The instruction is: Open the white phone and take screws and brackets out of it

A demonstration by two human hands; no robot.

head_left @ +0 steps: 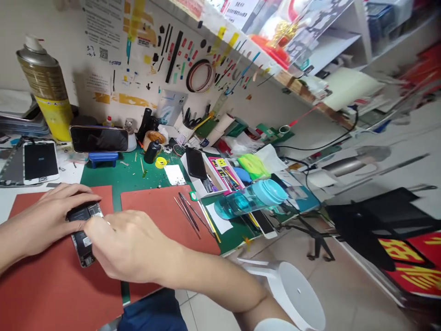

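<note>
An opened smartphone (82,246) lies on the left red mat, its dark insides and metal parts showing. My left hand (58,211) is closed around its upper left side, with fingers along the top edge and the thumb across the middle. My right hand (124,243) is curled into a closed grip over the phone's right side. A small pale tip shows by its knuckles, but what it grips is hidden by the fingers. Several tweezers (188,214) lie on the right red mat, beyond my right hand.
A phone on a blue stand (103,158) and a yellow spray can (51,92) stand at the back left. A white screen (41,161) lies near them. On the right are a tool box (210,184), a blue water bottle (248,197) and a white stool (298,294).
</note>
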